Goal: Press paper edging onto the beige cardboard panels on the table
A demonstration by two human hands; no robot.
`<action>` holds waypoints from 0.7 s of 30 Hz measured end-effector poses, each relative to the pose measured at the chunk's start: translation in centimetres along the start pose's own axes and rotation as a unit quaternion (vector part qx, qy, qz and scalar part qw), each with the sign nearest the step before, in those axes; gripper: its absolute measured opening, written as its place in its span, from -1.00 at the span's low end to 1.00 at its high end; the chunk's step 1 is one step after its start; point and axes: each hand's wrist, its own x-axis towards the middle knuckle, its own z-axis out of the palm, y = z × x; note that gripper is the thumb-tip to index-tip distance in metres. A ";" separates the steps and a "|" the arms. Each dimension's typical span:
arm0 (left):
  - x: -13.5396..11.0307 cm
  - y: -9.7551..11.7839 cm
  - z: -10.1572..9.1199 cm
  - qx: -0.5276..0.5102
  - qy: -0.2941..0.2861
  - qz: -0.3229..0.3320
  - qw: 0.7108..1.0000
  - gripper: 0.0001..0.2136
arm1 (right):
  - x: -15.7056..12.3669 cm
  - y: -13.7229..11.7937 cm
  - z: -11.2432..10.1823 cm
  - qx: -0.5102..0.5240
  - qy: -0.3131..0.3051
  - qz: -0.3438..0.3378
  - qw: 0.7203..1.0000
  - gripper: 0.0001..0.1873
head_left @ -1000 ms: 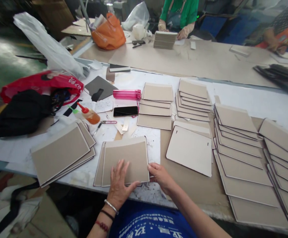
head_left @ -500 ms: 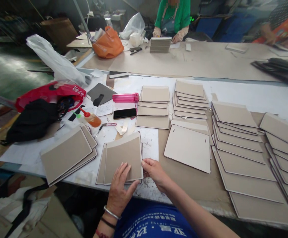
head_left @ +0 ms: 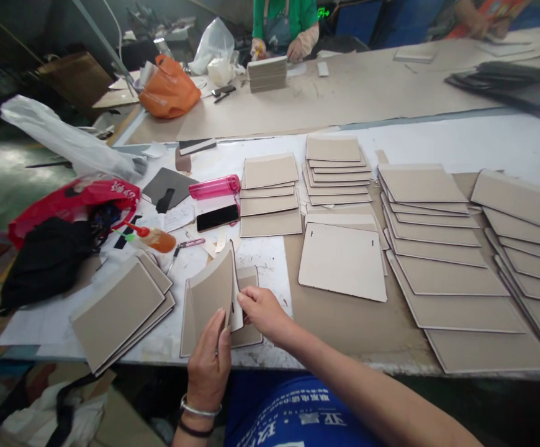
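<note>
A beige panel (head_left: 218, 276) with a dark edge stands lifted and bowed in front of me, part of its paler underside and a small dark slot showing. My right hand (head_left: 263, 312) pinches its right edge between thumb and fingers. At the near edge, my left hand (head_left: 211, 351) has its fingers along the beige face and its thumb round the edge. Beneath lie more panels of the same kind (head_left: 246, 337), partly covered. To the left rests a small fanned pile of panels (head_left: 116, 310). A pale panel with two slots (head_left: 342, 261) lies face up to the right.
Overlapping panel rows (head_left: 447, 273) cover the right side, with shorter stacks (head_left: 270, 205) further back. A phone (head_left: 217, 217), pink bottle (head_left: 214, 187), glue bottle (head_left: 158, 240) and black bag (head_left: 41, 261) lie left. Across the table a co-worker in green (head_left: 286, 25) handles a stack.
The top panel, flat on the pile before, is now raised and bent upright on its right side. My left hand has gone from lying spread on it to gripping its near edge. The view has shifted.
</note>
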 end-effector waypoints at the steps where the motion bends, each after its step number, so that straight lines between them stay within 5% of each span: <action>1: 0.1 0.0 0.0 0.002 0.001 -0.001 1.000 -0.70 | 0.1 0.1 0.0 -0.001 0.000 -0.001 1.000 -0.76; 9: -0.7 0.4 2.0 0.020 0.001 0.003 1.000 -0.71 | 0.6 2.0 -0.8 0.001 0.030 0.005 1.000 -0.78; 16: -2.7 0.5 5.9 0.045 -0.011 0.032 0.998 -0.70 | 0.6 5.0 -2.8 0.049 0.048 0.113 0.991 -0.77; 21: -3.5 0.3 7.0 0.062 -0.024 0.057 0.996 -0.71 | 0.5 6.2 -3.2 0.065 0.063 0.135 0.987 -0.77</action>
